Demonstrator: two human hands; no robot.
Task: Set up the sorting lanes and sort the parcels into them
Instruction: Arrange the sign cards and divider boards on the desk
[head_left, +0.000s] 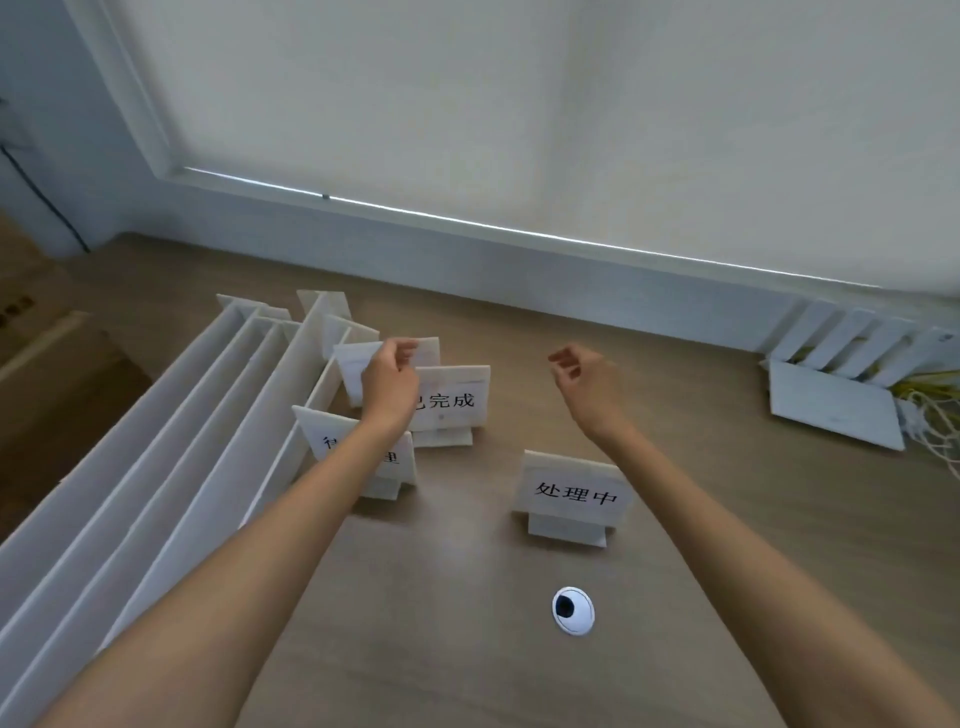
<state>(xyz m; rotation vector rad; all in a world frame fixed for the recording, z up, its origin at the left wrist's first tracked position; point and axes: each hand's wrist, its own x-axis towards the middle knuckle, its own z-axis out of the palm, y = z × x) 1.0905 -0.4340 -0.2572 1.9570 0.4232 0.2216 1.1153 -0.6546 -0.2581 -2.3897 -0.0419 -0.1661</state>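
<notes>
3 printed label stands sit on the wooden table (441, 649): the 已完成 stand (452, 400) at the middle, the 处理中 stand (574, 491) nearer and to its right, and a third stand (324, 441) whose print is half hidden by the left forearm. A 4th, the rear stand (353, 366), is behind them, and the left hand (389, 387) has its fingers curled over that card's top edge in what looks like a pinch. The right hand (584, 382) hangs above the table with loosely curled fingers, holding nothing. Just left of the stands lie the lane dividers (171, 441), long white boards bunched side by side and not yet spread into lanes. No parcels are in view, so this reads as the setup step, with the labels being sorted out before any sorting begins. The next move likely calls for lifting the rear stand free without knocking its 2 close neighbours, then spacing the boards so each lane gets 1 label. Farther out are a cable grommet (573, 610) near the front, a flat white panel (831, 410) with slats (852, 338) at far right, and cardboard boxes (47, 395) off the left edge.
</notes>
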